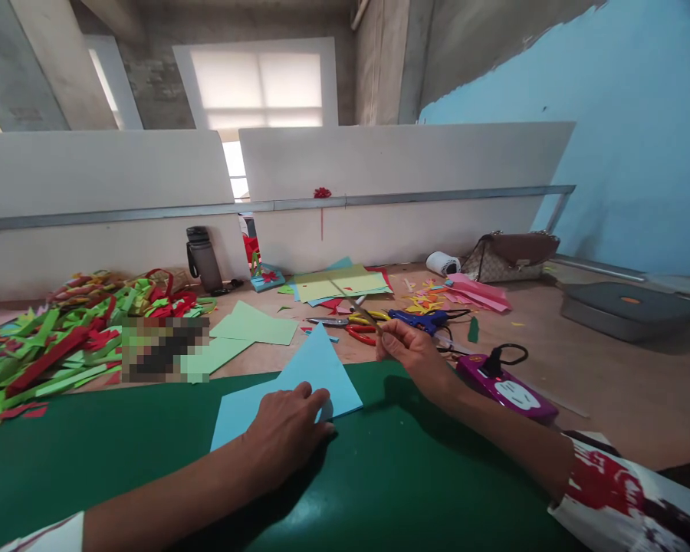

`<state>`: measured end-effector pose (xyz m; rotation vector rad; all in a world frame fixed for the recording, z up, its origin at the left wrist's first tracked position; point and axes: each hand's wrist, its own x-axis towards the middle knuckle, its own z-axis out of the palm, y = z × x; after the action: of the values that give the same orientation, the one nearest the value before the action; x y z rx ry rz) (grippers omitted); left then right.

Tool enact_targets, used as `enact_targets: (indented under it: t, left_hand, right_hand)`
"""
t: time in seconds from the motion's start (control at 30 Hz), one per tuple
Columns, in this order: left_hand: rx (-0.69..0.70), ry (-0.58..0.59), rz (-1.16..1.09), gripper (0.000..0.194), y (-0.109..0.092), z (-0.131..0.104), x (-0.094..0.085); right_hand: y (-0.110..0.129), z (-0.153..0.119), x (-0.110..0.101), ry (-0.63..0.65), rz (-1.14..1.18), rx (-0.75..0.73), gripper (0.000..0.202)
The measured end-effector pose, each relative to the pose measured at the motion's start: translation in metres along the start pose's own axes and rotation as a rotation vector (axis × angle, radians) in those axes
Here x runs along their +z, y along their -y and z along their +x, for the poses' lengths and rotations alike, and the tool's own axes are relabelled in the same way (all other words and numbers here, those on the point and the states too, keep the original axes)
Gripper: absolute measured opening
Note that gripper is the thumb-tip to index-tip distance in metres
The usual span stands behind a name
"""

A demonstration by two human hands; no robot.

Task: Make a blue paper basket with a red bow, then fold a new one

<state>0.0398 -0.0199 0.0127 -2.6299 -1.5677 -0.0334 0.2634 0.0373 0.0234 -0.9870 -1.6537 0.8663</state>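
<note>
Blue paper (pixel 316 372) is lying on the green mat (pixel 414 475) in front of me, its tall point reaching past the mat's far edge. My left hand (pixel 290 429) is resting over the paper's near part with its fingers bent; whether the thumb is pinching the edge, I can't tell. My right hand (pixel 401 341) is pinching a thin stick (pixel 359 308) between thumb and fingers, just beyond the mat, and the stick is slanting away to the left.

Under the stick, red-handled and yellow-handled tools (pixel 363 331) are lying beside a blue glue gun (pixel 428 320). Near my right forearm, a purple power strip (pixel 509 391) is holding a black plug (pixel 493 362). Light green sheets (pixel 258 323) are spreading over the desk (pixel 598 391) left of the blue point, while yellowish sheets (pixel 327 285) are lying farther back. A heap of coloured strips (pixel 63 337) is filling the far left, and a dark bottle (pixel 205 264) is standing behind it. Toward the back right, a handbag (pixel 511 259) is sitting beside a white roll (pixel 442 264).
</note>
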Motion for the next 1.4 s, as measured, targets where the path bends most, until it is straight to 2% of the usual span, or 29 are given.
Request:
enact_targets:
  t: [0.2,0.37,0.57,0.73,1.1,1.4]
  left_hand:
    - [0.009,-0.072,-0.048,0.021,0.006,0.000,0.010]
    - [0.028,-0.131,-0.109,0.022,0.009,-0.001,0.015]
    - [0.020,-0.219,-0.185,0.045,0.015,0.006,0.026]
    - [-0.016,-0.186,-0.229,0.060,0.018,0.009,0.028]
    - [0.067,-0.050,-0.281,0.063,0.034,0.003,0.020]
    - [0.134,-0.022,-0.309,0.062,0.050,0.001,0.022]
  right_hand:
    - [0.004,-0.002,-0.011,0.076,-0.094,-0.074,0.024]
    - [-0.007,-0.009,-0.022,0.134,-0.572,-0.078,0.030]
    - [-0.017,-0.015,-0.024,0.190,-0.816,-0.050,0.025]
    - [-0.018,-0.010,-0.017,0.174,-0.972,0.002,0.024]
    - [-0.017,-0.008,-0.018,0.176,-1.046,0.050,0.024]
    - [-0.017,-0.008,-0.027,0.251,-1.011,0.025,0.025]
